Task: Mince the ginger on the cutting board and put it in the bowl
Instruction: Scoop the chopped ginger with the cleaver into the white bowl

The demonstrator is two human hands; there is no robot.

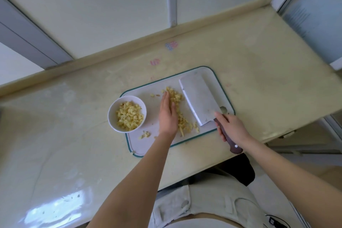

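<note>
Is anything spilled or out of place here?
A few ginger bits lie scattered on the cutting board, apart from the main pile beside the left hand. One crumb sits at the board's near corner. Nothing else looks odd.

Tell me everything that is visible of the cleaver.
The cleaver has a wide, rectangular blade of pale grey metal and a dark reddish-brown grip with one pale rivet near its end. Its broad side faces up over the right part of the white cutting board; whether it lies flat is unclear. The grip reaches past the board's near edge. The right hand holds the grip, forefinger stretched onto the blade. Diced ginger lies beside the blade's left edge.
</note>
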